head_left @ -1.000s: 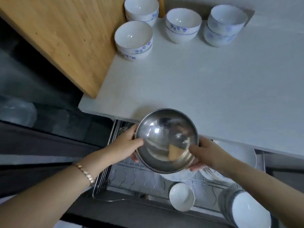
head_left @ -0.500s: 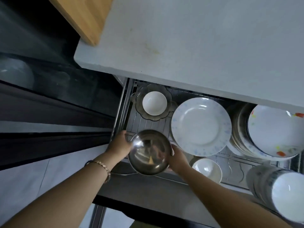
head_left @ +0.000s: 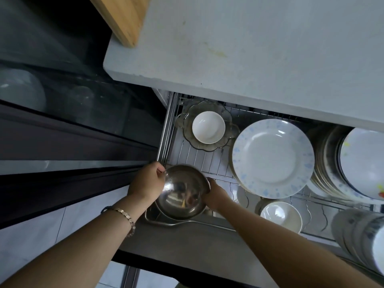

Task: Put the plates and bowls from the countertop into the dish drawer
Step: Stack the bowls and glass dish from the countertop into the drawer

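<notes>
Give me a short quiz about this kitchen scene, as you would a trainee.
1. True or false: the left hand and the right hand both hold the steel bowl.
2. The small white bowl at the dish drawer's back sits in: A a glass dish, B a pan, C a basket.
3. Fill in: the steel bowl is over the drawer's front ___ corner.
Key: 1 true; 2 A; 3 left.

Head-worn view (wide-angle), steeply downward, close above the dish drawer (head_left: pixel 209 161)
</notes>
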Tool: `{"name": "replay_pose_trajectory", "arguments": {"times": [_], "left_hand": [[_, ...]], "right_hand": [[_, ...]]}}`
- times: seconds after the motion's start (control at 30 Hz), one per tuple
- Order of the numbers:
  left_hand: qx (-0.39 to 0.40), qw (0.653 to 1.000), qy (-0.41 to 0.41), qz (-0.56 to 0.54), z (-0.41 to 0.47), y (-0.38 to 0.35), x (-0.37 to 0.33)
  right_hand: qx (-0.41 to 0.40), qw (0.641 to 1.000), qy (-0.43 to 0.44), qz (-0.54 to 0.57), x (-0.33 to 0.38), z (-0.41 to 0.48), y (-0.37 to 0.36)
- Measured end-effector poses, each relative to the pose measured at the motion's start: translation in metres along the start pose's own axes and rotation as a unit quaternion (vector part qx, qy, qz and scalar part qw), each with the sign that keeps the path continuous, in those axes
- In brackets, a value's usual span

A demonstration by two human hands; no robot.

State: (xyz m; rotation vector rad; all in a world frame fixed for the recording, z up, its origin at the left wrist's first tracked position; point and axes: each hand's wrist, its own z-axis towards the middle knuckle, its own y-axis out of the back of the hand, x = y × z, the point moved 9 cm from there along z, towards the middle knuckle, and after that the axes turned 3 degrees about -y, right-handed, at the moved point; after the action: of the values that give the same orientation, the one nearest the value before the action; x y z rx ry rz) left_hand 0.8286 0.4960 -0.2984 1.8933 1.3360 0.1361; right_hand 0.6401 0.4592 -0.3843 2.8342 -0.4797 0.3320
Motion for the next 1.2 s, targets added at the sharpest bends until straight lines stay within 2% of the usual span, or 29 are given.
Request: {"name": "replay_pose_trajectory", "arguments": {"times": [0.17,0.37,0.47,0.57,0.73,0.87,1.0,1.2], "left_hand": [[-0.048,0.998,-0.039,-0.030,-0.006,0.022,-0.036],[-0.130,0.967,-0.164,-0.144,-0.020,0.097,-0.156],[-0.116,0.956,-0.173,-0.208,-0.004,0.137,-0.210],[-0.109,0.953,-0.147,-0.240,0.028,0.173,-0.247],[-0.134,0.945,-0.129,-0.268,0.082,0.213,-0.274],[-0.136,0.940,-0.104,-0.296,0.109,0.216,-0.269],[-0.122,0.937,-0.089,-0.316,0.125,0.207,-0.256],[-0.071,0.879,-0.097,-0.461,0.089,0.205,-0.263]], "right_hand": [[-0.006,0.996,0.018,-0.092,0.017,-0.041,0.034],[-0.024,0.984,0.129,-0.118,0.101,-0.113,0.124],[-0.039,0.985,0.167,-0.022,0.159,-0.144,0.189],[-0.094,0.974,0.187,0.092,0.211,-0.159,0.259],[-0.153,0.922,0.163,0.315,0.282,-0.143,0.339],[-0.105,0.898,0.161,0.396,0.320,-0.107,0.348],[-0.113,0.854,0.208,0.464,0.340,-0.091,0.347],[-0.107,0.830,0.213,0.505,0.288,-0.109,0.330]]}}
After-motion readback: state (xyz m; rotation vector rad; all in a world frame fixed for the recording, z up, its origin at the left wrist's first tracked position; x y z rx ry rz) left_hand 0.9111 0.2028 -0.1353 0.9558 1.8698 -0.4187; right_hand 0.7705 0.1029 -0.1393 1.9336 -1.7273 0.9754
